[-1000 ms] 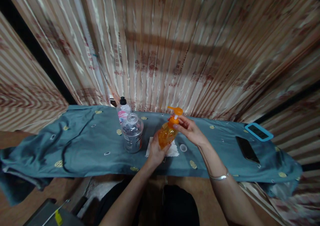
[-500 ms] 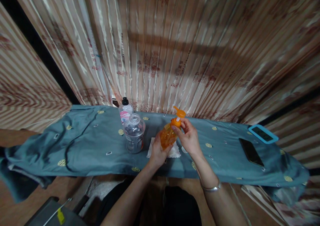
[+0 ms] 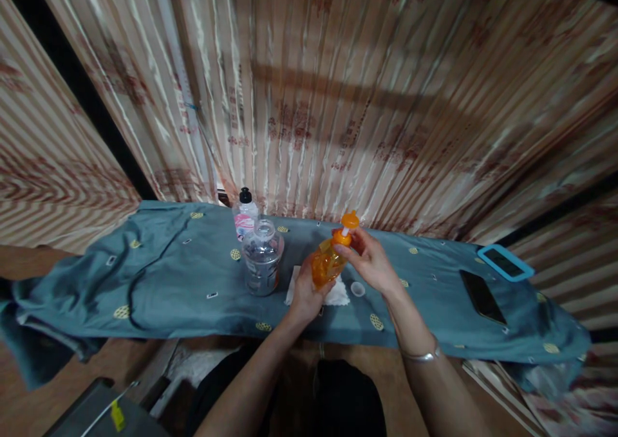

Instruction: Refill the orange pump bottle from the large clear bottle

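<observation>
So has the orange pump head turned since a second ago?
Yes. The pump head nozzle pointed left toward the clear jar; now it has swung round away from it, with the right hand at the collar.

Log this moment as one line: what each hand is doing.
left hand: grips orange pump bottle body | right hand: fingers at pump collar | under bottle: white tissue | nearby: clear jar

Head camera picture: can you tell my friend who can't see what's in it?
Two hands hold a tilted orange pump bottle: the left hand grips its body, the right hand its pump collar. It is above a white tissue on a blue cloth, beside a clear jar.
</observation>
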{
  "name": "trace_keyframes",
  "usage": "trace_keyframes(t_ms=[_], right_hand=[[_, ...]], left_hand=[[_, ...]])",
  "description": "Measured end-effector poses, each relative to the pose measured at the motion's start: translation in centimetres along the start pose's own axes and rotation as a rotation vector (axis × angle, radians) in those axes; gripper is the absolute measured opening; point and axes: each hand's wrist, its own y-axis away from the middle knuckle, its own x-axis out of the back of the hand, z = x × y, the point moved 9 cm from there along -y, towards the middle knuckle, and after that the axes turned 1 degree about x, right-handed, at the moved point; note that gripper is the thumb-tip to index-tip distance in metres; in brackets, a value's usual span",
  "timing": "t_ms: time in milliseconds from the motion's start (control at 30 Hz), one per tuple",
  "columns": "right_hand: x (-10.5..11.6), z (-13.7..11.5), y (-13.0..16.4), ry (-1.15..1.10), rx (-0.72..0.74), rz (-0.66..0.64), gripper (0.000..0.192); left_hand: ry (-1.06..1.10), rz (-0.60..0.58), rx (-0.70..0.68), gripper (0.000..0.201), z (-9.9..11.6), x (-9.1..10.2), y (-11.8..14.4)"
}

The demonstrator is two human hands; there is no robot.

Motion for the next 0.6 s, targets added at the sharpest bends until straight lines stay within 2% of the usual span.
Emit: trace_keyframes(t_ms=[67, 133, 200, 267, 333, 400, 500, 600], right_hand=[[0.2, 0.5, 0.5, 0.065, -0.021, 0.13, 0.029], [0.2, 0.5, 0.8, 0.107, -0.034, 0.185, 0.033], [0.1, 0.2, 0.7, 0.11, -0.024, 0.137, 0.04], [-0.1, -0.3, 0.5, 0.089, 0.001, 0.022, 0.044], [-0.3, -0.6, 0.3, 0.073, 0.022, -0.091, 0.041], [-0.3, -0.6, 0.2, 0.092, 0.02, -0.123, 0.035], [0.2, 0.0, 0.3, 0.188, -0.032, 0.02, 0.032], [0.5, 0.2, 0.6, 0.239, -0.066, 0.13, 0.04]], left_hand=[[0.007, -0.003, 0.006, 0.061, 0.2, 0.0, 0.0], [0.007, 0.002, 0.024, 0.062, 0.2, 0.1, 0.0], [-0.005, 0.009, 0.035, 0.062, 0.2, 0.1, 0.0], [-0.016, 0.01, 0.025, 0.061, 0.3, 0.2, 0.0], [-0.023, 0.016, 0.01, 0.06, 0.4, 0.2, 0.0], [-0.03, 0.028, 0.004, 0.06, 0.4, 0.3, 0.0], [-0.02, 0.026, 0.01, 0.061, 0.1, 0.2, 0.0], [0.015, 0.013, 0.027, 0.063, -0.2, 0.0, 0.0]])
